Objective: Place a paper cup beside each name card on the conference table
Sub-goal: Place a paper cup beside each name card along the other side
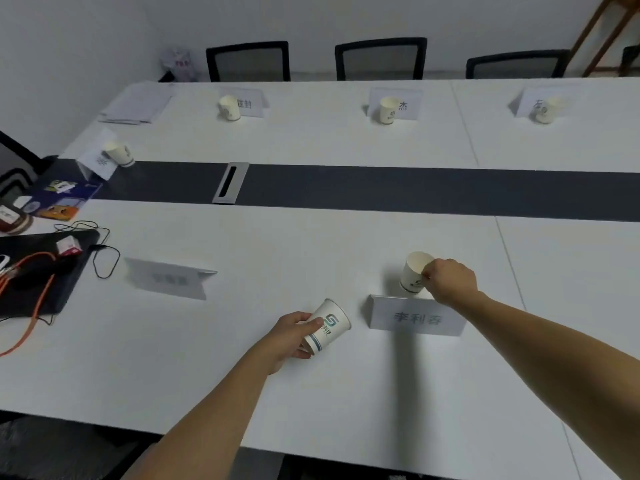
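My right hand (pixel 448 280) pinches the rim of a white paper cup (pixel 412 273) that stands on the table just behind the near name card (pixel 417 318). My left hand (pixel 292 336) grips a second paper cup (pixel 327 327), tilted with its mouth pointing up and right, above the table left of that card. Another name card (pixel 169 278) lies to the left with no cup beside it. Across the table, cups (pixel 229 108) (pixel 388 110) (pixel 547 110) stand by three far cards, and one cup (pixel 119 153) stands by the card at the left end.
A white conference table (pixel 311 237) has a dark centre strip with a cable hatch (pixel 230 183). At the left lie a black pad, cables (pixel 104 251), small boxes and papers (pixel 138 103). Three black chairs (pixel 381 58) stand along the far side.
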Available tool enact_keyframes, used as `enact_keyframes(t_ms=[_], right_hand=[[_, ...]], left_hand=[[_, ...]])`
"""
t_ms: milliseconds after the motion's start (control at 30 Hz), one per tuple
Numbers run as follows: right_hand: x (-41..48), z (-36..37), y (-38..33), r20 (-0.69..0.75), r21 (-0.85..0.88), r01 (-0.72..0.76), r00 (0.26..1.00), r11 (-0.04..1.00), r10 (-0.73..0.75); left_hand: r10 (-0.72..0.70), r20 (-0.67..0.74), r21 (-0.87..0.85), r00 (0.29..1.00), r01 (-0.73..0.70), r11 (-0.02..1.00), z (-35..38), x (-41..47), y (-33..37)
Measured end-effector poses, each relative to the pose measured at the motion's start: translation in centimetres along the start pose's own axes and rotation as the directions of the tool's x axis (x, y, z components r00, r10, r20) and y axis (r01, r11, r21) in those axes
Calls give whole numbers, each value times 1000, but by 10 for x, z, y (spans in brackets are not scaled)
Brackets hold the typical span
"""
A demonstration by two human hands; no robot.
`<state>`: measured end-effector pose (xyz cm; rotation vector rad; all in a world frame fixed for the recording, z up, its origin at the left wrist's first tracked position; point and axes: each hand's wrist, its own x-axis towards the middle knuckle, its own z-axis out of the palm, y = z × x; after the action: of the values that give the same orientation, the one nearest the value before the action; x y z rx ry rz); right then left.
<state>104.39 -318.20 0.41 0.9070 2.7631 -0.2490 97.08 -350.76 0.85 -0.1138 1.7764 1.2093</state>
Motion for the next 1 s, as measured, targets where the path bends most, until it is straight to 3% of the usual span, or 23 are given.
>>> enact_keyframes(t_ms=[333, 567, 767, 833, 1000], right_hand=[[22, 24, -5, 119, -161, 114, 988, 980, -95], [13, -6, -25, 40, -133, 216, 976, 967, -213], [-19, -31, -101, -63, 21, 381, 923, 924, -379], [-31, -35, -128, -38, 101, 434, 901, 895, -432], [-104, -22, -247, 67, 399, 572, 761, 717, -645]], left_hand=[[-66, -95, -43, 993, 63, 997, -5, -1, -9], [-23, -221, -115, 975, -3, 993, -15, -26, -9], [58, -309, -209, 949, -127, 970, -50, -77, -14], [64, -313, -265, 947, -153, 952, -60, -89, -16], [65, -391, -467, 918, -259, 846, -125, -147, -66]])
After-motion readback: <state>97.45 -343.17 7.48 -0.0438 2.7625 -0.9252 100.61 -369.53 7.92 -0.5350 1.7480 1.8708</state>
